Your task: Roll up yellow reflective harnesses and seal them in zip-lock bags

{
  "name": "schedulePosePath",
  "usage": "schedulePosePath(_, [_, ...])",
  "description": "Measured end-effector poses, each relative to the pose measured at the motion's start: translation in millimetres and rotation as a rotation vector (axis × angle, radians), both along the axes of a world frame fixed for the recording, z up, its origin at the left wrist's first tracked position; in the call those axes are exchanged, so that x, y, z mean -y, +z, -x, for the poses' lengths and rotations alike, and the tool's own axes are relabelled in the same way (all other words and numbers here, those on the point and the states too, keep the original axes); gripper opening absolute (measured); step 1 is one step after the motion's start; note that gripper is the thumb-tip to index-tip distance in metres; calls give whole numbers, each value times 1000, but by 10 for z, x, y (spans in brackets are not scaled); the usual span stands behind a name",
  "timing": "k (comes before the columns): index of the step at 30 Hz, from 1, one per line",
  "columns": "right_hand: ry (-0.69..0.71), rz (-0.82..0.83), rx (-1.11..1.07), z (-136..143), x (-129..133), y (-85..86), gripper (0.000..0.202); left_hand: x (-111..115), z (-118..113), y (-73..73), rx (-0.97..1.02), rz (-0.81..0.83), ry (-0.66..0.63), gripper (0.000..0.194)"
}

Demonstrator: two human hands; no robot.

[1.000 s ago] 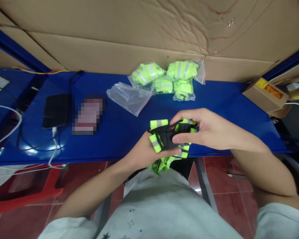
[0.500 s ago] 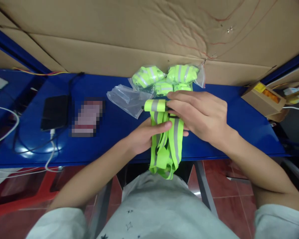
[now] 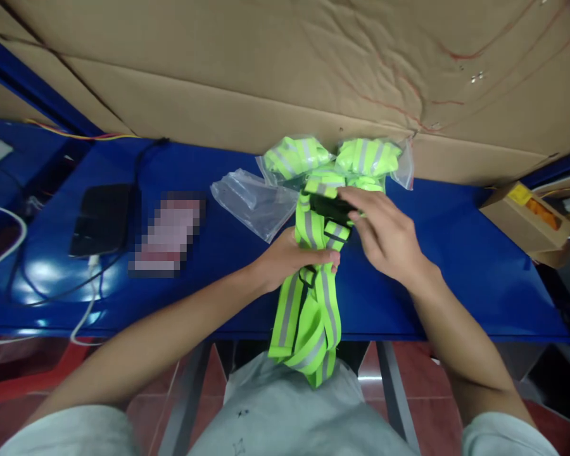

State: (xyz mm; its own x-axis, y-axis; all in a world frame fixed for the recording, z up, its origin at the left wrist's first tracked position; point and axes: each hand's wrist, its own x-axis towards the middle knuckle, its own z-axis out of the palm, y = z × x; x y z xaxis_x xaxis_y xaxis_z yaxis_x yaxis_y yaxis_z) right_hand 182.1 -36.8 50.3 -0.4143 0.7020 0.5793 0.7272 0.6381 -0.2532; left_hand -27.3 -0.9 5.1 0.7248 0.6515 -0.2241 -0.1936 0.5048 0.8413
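Note:
A bundle of neon yellow-green reflective straps [image 3: 308, 329] with grey stripes hangs over the table's front edge. My left hand [image 3: 289, 256] is closed round its upper part, the thumb lying across the front. At the top of the bundle, my right hand [image 3: 384, 231] pinches the end of a black buckle [image 3: 330, 209]. Smaller black strap adjusters [image 3: 308, 277] show lower down. Just behind lies a clear plastic bag [image 3: 254, 199], flat on the table. Clear bags holding similar straps [image 3: 297, 156] are grouped at the back, some partly hidden by my hands.
On the blue table [image 3: 446, 266], a black phone [image 3: 99, 218] with a white cable lies at left, beside a blurred-out flat item [image 3: 168, 234]. A cardboard box [image 3: 527, 218] stands at right. Cardboard sheeting [image 3: 218, 76] rises behind the table.
The strap bundle has turned, so the black buckle now shows its broad face. Its loops hang lower and further left. My right hand has shifted to the buckle's right end.

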Motion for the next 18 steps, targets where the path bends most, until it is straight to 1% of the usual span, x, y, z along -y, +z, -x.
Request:
schedulePosePath(2, [-26, -38, -48, 12, 3, -80, 41, 37, -10, -37, -20, 56, -1, 31])
schedulePosePath(4, [8, -57, 21, 33, 17, -166, 39, 59, -16, -66, -36, 116, 15, 32])
schedulePosePath(6, [41, -83, 119, 55, 39, -237, 39, 64, -7, -82, -47, 128, 49, 31])
schedulePosePath(8, [55, -99, 189, 62, 57, -280, 41, 54, 23, -80, -50, 129, 70, 29])
schedulePosePath(9, [62, -85, 203, 56, 61, -288, 43, 43, 42, -72, -45, 140, 58, 28])
schedulePosePath(11, [89, -2, 197, 28, 59, -279, 48, 16, 80, -46, -20, 177, 2, 30])
schedulePosePath(13, [145, 138, 161, -4, 50, -248, 48, -11, 99, -18, 28, 187, -45, 40])
schedulePosePath(14, [184, 216, 140, -14, 45, -230, 50, -20, 98, -7, 49, 183, -39, 45])
schedulePosePath(16, [256, 337, 71, -17, 33, -204, 52, -26, 80, 12, 54, 168, 23, 52])
schedulePosePath(17, [271, 368, 15, -11, 25, -199, 48, -23, 67, 19, 40, 159, 58, 52])
schedulePosePath(18, [257, 385, -49, -3, 15, -202, 44, -17, 55, 26, 19, 149, 91, 50])
